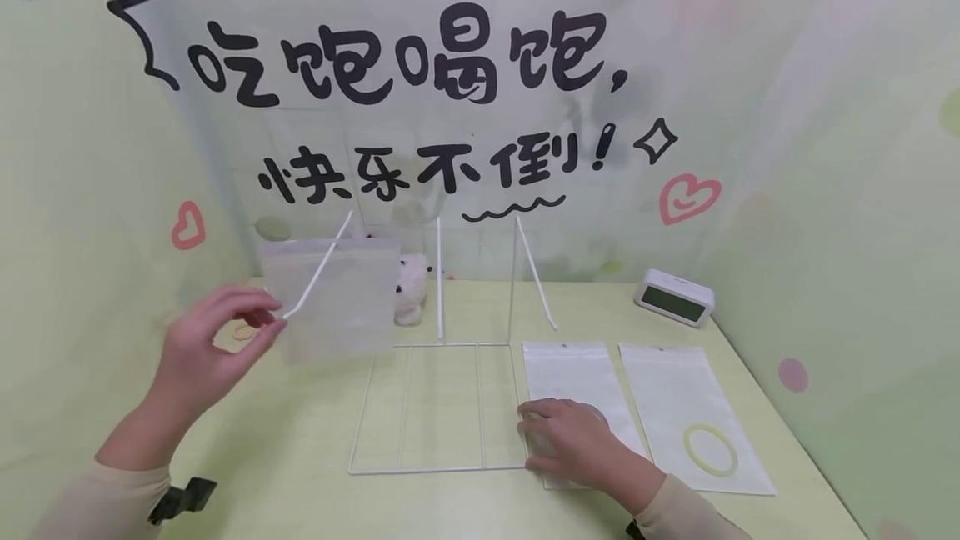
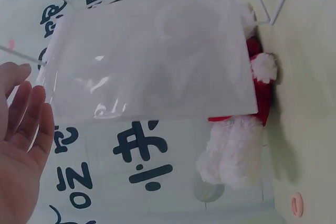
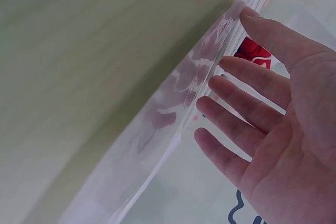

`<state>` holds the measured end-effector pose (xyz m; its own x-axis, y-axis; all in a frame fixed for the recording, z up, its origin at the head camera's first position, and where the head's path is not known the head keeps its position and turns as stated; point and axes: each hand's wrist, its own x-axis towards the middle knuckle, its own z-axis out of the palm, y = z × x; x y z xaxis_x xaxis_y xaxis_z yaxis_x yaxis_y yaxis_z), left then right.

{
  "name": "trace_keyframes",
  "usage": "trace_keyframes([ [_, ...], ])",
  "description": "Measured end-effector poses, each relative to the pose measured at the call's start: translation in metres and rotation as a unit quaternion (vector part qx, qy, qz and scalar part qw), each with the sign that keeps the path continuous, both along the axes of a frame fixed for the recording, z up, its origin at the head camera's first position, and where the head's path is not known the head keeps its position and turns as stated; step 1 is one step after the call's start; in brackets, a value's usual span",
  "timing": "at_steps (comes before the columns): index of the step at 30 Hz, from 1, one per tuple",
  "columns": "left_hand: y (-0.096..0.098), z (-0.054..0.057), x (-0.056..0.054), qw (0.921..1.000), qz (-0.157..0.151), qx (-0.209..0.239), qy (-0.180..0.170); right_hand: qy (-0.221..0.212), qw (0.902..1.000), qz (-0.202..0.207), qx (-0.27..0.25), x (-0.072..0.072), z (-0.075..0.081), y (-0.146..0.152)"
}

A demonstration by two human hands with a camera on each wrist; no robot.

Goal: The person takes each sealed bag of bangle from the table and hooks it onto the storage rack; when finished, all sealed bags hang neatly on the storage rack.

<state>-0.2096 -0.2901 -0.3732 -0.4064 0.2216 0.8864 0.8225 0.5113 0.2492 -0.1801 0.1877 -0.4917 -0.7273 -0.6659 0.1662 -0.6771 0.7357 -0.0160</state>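
My left hand is raised beside the left prong of a white wire rack, thumb and forefinger near its bent tip. A translucent plastic bag hangs at that prong. In the left wrist view, the fingers are loosely bent and apart at the bag's edge. My right hand is low over a flat white bag on the table, partly covering a round greyish shape. Its fingers are spread and nearly straight along a clear plastic edge in the right wrist view.
The rack's wire base lies mid-table, with a middle prong and a right prong above. A second white bag bears a yellow-green ring. Behind are a plush toy and a digital clock.
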Motion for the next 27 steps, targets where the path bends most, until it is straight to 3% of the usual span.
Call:
trace_keyframes([
  [3,0.005,-0.021,0.000,0.9974,-0.049,-0.051,-0.017,0.001,1.0000,0.003,0.001,0.000,0.000,-0.001],
  [5,0.006,-0.036,0.001,0.9927,-0.062,-0.091,-0.049,0.000,1.0000,0.006,0.002,-0.001,0.000,-0.002],
  [10,0.011,-0.072,0.004,0.9745,-0.057,-0.168,-0.137,-0.008,0.9999,0.000,0.009,0.000,0.001,-0.002],
  [14,0.014,-0.097,0.006,0.9599,-0.044,-0.199,-0.193,-0.014,0.9998,-0.008,0.015,0.002,0.003,0.000],
  [17,0.015,-0.111,0.005,0.9448,-0.044,-0.216,-0.243,-0.016,0.9997,-0.012,0.015,0.003,0.004,0.001],
  [22,0.018,-0.122,0.007,0.9298,-0.034,-0.249,-0.269,-0.020,0.9997,-0.013,0.005,0.001,0.004,-0.002],
  [27,0.022,-0.134,0.013,0.9316,-0.009,-0.276,-0.236,-0.017,0.9998,-0.012,0.003,0.000,0.000,-0.001],
])
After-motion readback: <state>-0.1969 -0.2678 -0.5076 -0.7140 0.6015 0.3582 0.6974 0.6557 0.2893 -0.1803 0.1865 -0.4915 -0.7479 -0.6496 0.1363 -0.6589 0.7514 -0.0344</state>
